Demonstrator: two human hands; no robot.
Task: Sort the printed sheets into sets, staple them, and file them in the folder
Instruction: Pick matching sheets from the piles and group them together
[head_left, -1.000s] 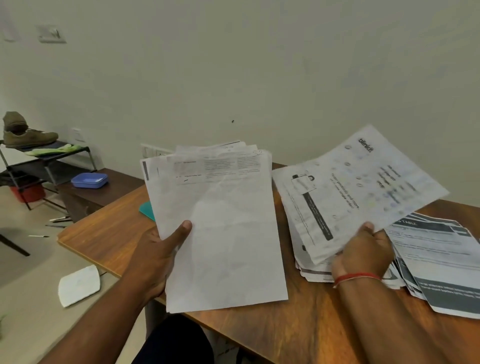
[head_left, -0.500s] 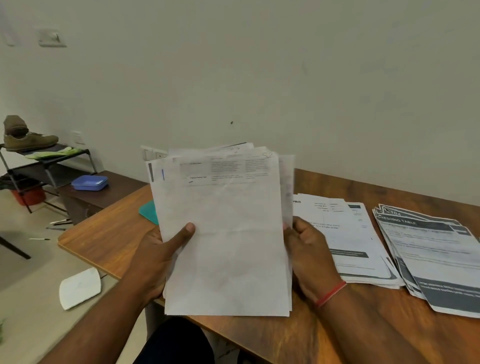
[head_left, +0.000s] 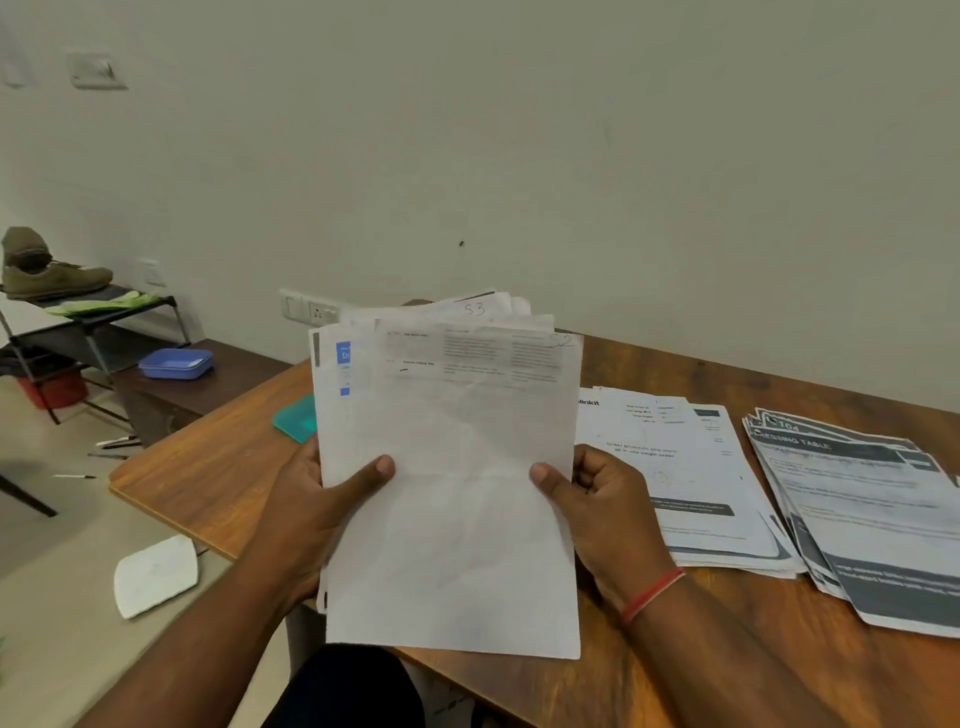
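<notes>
The sheaf of printed sheets (head_left: 452, 493), upright at frame centre over the near edge of the desk (head_left: 208, 483), looks light, floppy and apt to slide apart, so the left hand (head_left: 311, 514) and right hand (head_left: 602, 509) each pinch a side edge at mid-height, thumb in front.

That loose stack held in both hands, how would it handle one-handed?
Probably floppy: the held stack is thin creased paper, gripped at both side edges by the left hand and right hand. Likely to splay or slip apart: top edges are fanned unevenly, with no staple visible.
</notes>
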